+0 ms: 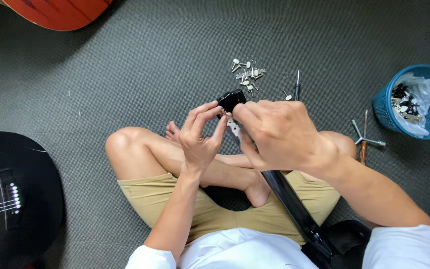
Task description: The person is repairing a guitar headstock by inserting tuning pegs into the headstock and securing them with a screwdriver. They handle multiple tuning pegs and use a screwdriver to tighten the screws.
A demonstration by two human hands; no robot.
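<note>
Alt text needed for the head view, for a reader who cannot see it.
Seated cross-legged on grey carpet, a person's left hand and right hand work at a black guitar headstock. Loose tuning pegs, a screwdriver and a blue bin lie beyond.

The person wears a plain white short-sleeved shirt [255, 251], its sleeves ending above the elbows, and khaki-tan shorts [210, 211] that stop above the knees. Forearms, legs and feet are bare. The left hand [200, 137] and right hand [277, 132] carry no gloves, rings or watch.
</note>
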